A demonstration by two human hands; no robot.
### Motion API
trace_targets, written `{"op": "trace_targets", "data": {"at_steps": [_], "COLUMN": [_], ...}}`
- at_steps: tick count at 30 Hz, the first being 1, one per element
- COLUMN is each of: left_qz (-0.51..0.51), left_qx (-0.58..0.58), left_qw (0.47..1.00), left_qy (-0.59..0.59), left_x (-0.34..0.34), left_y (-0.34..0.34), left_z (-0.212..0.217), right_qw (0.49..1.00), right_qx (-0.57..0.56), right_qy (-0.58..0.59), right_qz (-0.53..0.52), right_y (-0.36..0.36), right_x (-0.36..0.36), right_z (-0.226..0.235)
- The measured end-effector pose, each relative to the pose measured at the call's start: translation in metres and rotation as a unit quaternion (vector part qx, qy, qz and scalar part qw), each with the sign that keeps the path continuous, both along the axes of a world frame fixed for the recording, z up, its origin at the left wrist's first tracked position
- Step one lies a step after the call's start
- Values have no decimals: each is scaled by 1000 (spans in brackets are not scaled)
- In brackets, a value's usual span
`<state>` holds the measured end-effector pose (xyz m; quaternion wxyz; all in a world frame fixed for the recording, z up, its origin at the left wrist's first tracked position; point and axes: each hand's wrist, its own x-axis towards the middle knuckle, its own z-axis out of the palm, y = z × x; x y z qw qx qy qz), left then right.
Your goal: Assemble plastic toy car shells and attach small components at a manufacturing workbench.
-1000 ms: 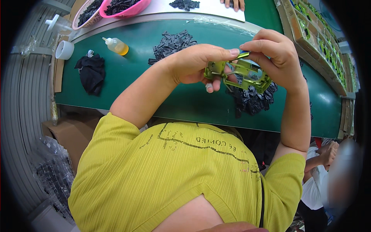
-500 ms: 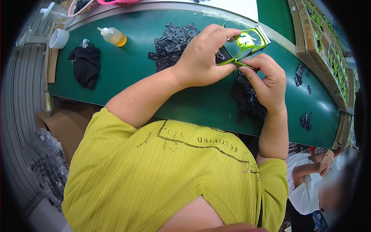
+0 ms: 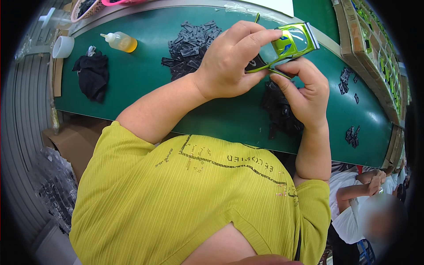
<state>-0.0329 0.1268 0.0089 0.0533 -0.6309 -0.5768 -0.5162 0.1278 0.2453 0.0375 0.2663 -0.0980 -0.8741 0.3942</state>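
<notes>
Lg grn worktable (image 3: 132, 75), soft glare (image 3: 370, 115) nr R end, gry ribbed panelling (image 3: 26, 115) L

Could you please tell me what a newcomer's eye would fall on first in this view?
Probably the bright green shell, held between the left hand and right hand over the dark green table. Next come a pile of black parts left of the left hand and another dark pile partly hidden by the right hand. The yellow shirt fills the lower middle.
</notes>
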Motion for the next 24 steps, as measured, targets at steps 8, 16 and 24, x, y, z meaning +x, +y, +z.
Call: {"op": "trace_targets", "data": {"at_steps": [8,16,24], "left_qz": [-1,44,35], "left_qx": [28,61,69], "left_qw": [999,993,991], "left_qy": [42,87,106], "left_x": [3,-6,-4], "left_y": [3,2,2], "left_z": [-4,-3,-5], "right_qw": [992,915,728], "right_qx": [113,-402,-674], "right_qy": [53,-45,-84], "right_qz": [21,-4,90], "right_y": [-2,23,16], "right_x": [3,10,6], "right_z": [-7,-10,-22]}}
